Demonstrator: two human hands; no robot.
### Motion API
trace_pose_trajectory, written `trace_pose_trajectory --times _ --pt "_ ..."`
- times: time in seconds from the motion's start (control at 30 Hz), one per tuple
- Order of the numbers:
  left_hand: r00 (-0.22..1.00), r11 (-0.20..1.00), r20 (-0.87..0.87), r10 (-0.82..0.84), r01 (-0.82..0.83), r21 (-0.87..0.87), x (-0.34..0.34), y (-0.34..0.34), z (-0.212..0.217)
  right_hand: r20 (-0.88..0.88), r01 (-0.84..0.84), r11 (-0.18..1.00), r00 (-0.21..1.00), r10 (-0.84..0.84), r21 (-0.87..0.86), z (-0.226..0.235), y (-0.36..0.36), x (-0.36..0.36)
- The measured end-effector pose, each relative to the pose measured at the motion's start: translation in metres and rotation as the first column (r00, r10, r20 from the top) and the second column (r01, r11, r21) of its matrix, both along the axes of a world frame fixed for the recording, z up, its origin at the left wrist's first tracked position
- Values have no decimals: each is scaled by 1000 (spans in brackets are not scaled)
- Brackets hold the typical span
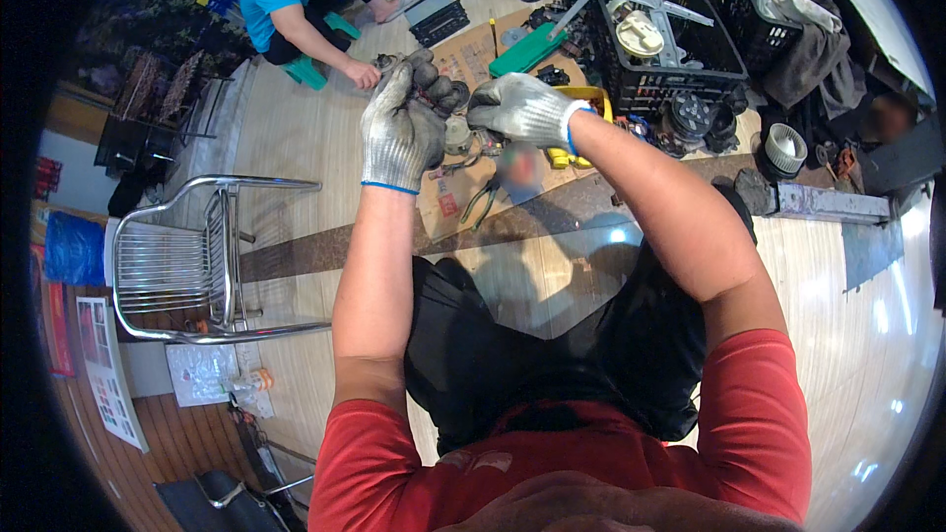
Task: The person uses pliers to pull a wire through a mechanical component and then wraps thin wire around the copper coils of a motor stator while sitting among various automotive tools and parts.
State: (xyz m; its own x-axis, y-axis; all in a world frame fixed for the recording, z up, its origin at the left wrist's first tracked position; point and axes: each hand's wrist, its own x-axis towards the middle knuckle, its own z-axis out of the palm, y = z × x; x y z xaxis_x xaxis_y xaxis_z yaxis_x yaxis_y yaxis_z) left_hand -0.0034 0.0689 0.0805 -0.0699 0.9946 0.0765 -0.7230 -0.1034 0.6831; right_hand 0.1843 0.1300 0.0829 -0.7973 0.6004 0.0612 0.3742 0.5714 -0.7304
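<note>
My left hand (399, 138) wears a soiled white knit glove with a blue cuff. Its blackened fingers are curled around a dark part that I cannot make out. Close on its right, my right hand (522, 110), gloved the same way, has its fingertips pinched together; what they hold, if anything, is hidden. Below and between the hands, a round pale metal piece (458, 134) shows. Pliers with dark green handles (483, 205) lie on a cardboard sheet (448, 225) under my hands. A yellow container (596, 99) is partly covered by my right hand.
A person in a blue shirt (281, 2) crouches at the far left, one hand near my left glove. Black crates (670, 84) stand at right, beyond a white fan wheel (785, 146). A green case (527, 49) lies ahead; a metal chair (172, 258) stands left.
</note>
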Motion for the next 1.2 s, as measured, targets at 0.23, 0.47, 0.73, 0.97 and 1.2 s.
trace_pose_trajectory --times 0.23,0.47,0.73,0.97,1.2 --pt "947 977 -238 -214 202 -72 8 -16 20 34 -26 986 999 32 -167 15 20 24" --pt "649 947 -696 -306 131 -294 22 -18 22 64 80 996 994 -83 46 20 31 32" --pt "360 975 -909 -212 13 -222 36 -10 18 4 16 887 1000 -20 461 3 41 29" --pt "391 983 -911 -131 -65 -170 39 -10 23 -1 58 915 998 -63 398 14 28 29" --pt "662 956 -747 59 -254 -149 28 -3 3 -13 28 967 1000 -26 252 34 2 27"
